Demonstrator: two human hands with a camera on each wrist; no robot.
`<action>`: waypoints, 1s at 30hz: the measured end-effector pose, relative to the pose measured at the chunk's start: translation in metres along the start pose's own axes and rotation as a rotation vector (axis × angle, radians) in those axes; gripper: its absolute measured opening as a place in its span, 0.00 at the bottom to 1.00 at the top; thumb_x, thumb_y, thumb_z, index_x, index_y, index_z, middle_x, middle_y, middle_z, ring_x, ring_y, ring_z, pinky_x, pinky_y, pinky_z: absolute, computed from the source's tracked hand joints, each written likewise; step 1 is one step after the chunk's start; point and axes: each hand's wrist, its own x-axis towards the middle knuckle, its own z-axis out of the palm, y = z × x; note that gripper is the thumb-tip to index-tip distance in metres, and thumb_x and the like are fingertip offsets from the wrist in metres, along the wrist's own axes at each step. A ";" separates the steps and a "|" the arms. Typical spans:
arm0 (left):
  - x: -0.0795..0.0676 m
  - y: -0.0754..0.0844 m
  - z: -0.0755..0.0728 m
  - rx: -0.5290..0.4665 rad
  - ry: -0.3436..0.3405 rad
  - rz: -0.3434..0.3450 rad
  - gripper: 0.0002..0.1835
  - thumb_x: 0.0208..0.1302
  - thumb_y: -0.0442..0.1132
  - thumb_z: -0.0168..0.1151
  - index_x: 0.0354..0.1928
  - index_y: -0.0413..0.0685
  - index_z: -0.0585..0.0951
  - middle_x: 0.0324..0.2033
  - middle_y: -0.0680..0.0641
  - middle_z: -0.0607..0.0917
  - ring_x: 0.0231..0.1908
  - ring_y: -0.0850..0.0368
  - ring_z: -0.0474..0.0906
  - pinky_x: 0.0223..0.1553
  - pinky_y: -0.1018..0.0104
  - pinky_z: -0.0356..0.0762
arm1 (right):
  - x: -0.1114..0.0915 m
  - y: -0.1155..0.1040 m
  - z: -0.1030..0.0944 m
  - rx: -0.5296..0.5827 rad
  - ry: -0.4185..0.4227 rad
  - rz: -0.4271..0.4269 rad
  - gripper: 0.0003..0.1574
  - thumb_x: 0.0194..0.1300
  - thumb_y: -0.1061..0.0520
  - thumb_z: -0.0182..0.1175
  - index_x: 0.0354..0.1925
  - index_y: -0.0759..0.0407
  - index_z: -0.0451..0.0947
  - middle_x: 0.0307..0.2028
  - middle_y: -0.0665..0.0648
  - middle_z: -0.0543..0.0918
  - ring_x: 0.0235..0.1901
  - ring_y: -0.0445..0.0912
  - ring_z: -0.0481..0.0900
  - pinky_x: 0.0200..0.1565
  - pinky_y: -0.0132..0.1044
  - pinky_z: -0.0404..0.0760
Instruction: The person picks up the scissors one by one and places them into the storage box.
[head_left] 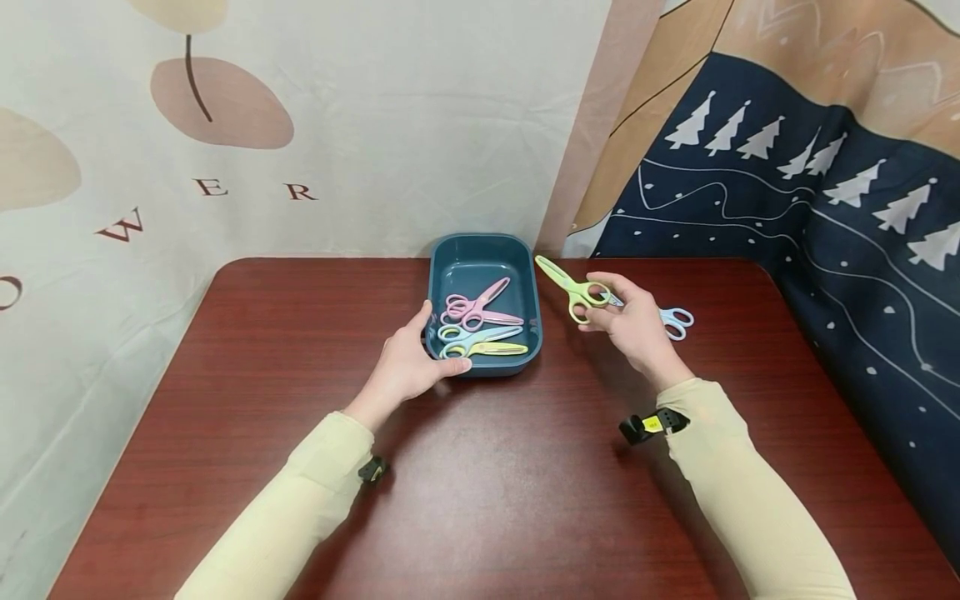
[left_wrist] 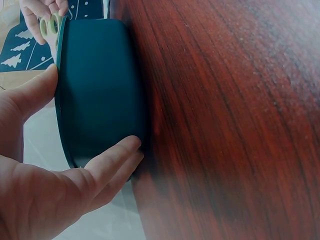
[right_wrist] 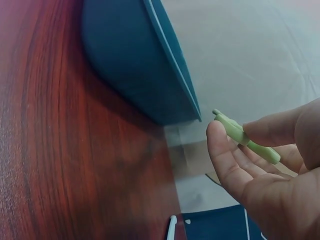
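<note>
A dark teal plastic bin [head_left: 486, 254] sits at the table's far edge, with several scissors inside. Pink scissors [head_left: 491, 292] lie uppermost, with light blue scissors [head_left: 495, 335] and yellow scissors [head_left: 504, 349] nearer the front. My left hand [head_left: 401, 362] holds the bin's near left corner, thumb at the rim and fingers against the outer wall [left_wrist: 100, 90]. Right of the bin, my right hand [head_left: 630, 325] pinches light green scissors [head_left: 577, 290] by the handles, in the air, blades angled toward the bin. Past that hand, blue scissors [head_left: 668, 316] lie on the table, partly hidden by it.
The dark red wooden table [head_left: 510, 500] has rounded far corners. A pale printed cloth [head_left: 375, 142] hangs right behind it, and a navy cloth with white trees [head_left: 750, 187] hangs on the right. A black camera strap [head_left: 652, 423] is on my right wrist.
</note>
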 end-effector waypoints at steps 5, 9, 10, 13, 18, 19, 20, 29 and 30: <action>0.000 0.001 0.000 0.002 0.001 0.000 0.62 0.55 0.52 0.79 0.83 0.46 0.49 0.76 0.36 0.65 0.72 0.38 0.65 0.71 0.45 0.66 | 0.002 -0.003 0.003 0.002 -0.010 0.002 0.35 0.70 0.73 0.58 0.73 0.65 0.65 0.60 0.68 0.71 0.41 0.40 0.87 0.46 0.37 0.87; 0.001 0.001 0.000 0.003 0.001 0.001 0.62 0.55 0.52 0.79 0.83 0.46 0.49 0.76 0.36 0.65 0.72 0.38 0.65 0.71 0.45 0.67 | 0.003 -0.006 0.007 0.011 -0.018 -0.004 0.36 0.69 0.74 0.58 0.73 0.66 0.65 0.58 0.66 0.72 0.41 0.40 0.87 0.45 0.37 0.88; 0.001 0.001 0.000 0.002 0.001 0.001 0.62 0.55 0.52 0.79 0.83 0.46 0.49 0.76 0.36 0.65 0.73 0.38 0.65 0.71 0.45 0.67 | 0.004 -0.007 0.007 0.013 -0.019 -0.006 0.36 0.69 0.74 0.58 0.72 0.66 0.66 0.57 0.66 0.72 0.40 0.40 0.87 0.45 0.37 0.88; 0.001 0.001 0.000 0.000 -0.001 -0.001 0.62 0.55 0.52 0.79 0.83 0.46 0.49 0.76 0.37 0.65 0.73 0.38 0.64 0.71 0.45 0.67 | 0.005 -0.009 0.010 0.017 -0.024 -0.010 0.35 0.69 0.75 0.58 0.72 0.66 0.66 0.56 0.65 0.72 0.40 0.40 0.87 0.44 0.36 0.88; 0.001 0.001 0.000 0.000 -0.003 -0.001 0.63 0.55 0.52 0.79 0.83 0.47 0.48 0.76 0.36 0.65 0.73 0.38 0.64 0.71 0.45 0.67 | 0.006 -0.014 0.014 0.008 -0.036 -0.008 0.35 0.70 0.74 0.58 0.73 0.65 0.66 0.56 0.65 0.73 0.40 0.40 0.87 0.44 0.35 0.87; 0.001 0.001 0.000 0.000 -0.002 0.000 0.62 0.56 0.52 0.79 0.83 0.46 0.48 0.76 0.36 0.65 0.72 0.38 0.65 0.70 0.45 0.67 | 0.007 -0.014 0.015 0.005 -0.040 -0.008 0.35 0.70 0.74 0.58 0.73 0.65 0.66 0.56 0.66 0.73 0.41 0.40 0.87 0.44 0.35 0.87; 0.001 0.001 0.000 0.003 -0.001 0.002 0.62 0.55 0.52 0.79 0.83 0.46 0.48 0.76 0.36 0.65 0.72 0.38 0.65 0.70 0.45 0.67 | 0.007 -0.015 0.016 0.005 -0.044 -0.007 0.35 0.70 0.73 0.58 0.73 0.65 0.66 0.57 0.66 0.73 0.41 0.40 0.87 0.44 0.35 0.87; 0.000 -0.001 0.000 0.002 -0.003 -0.003 0.63 0.56 0.52 0.79 0.83 0.46 0.48 0.76 0.36 0.65 0.72 0.38 0.65 0.70 0.44 0.68 | 0.013 -0.020 0.023 -0.007 -0.067 0.010 0.36 0.70 0.72 0.60 0.73 0.64 0.67 0.59 0.68 0.74 0.42 0.43 0.87 0.45 0.35 0.87; 0.000 -0.001 0.000 0.001 -0.003 -0.004 0.63 0.56 0.52 0.79 0.83 0.46 0.48 0.76 0.36 0.65 0.72 0.38 0.65 0.70 0.44 0.68 | 0.014 -0.020 0.024 -0.011 -0.069 0.009 0.36 0.70 0.72 0.60 0.73 0.63 0.67 0.59 0.68 0.74 0.43 0.44 0.87 0.45 0.36 0.87</action>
